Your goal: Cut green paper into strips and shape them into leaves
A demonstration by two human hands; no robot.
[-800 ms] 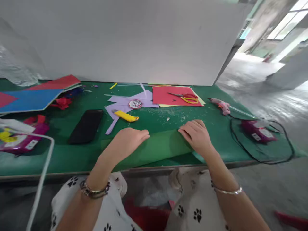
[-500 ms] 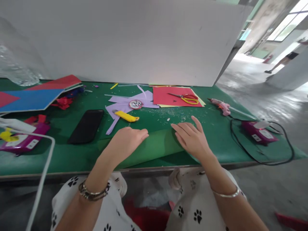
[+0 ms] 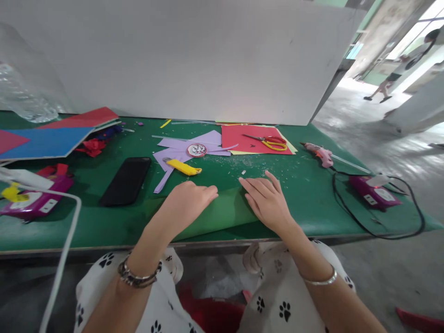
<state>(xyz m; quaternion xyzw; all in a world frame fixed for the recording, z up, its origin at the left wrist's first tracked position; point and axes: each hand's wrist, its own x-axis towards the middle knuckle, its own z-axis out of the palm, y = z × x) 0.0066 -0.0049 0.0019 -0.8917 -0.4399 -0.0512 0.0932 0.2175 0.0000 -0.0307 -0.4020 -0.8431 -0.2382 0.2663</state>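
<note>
Green sheet is laid along the bench's front edge, touched by the spread right hand; whether it is pinched by the curled left hand cannot be told. Scissors are set farther back.

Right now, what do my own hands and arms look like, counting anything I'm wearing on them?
Your left hand and right hand are bare. The left arm, sleeveless in view, wears dark and silvery bracelets; the right arm, likewise sleeveless, a slim silvery bangle.
</note>
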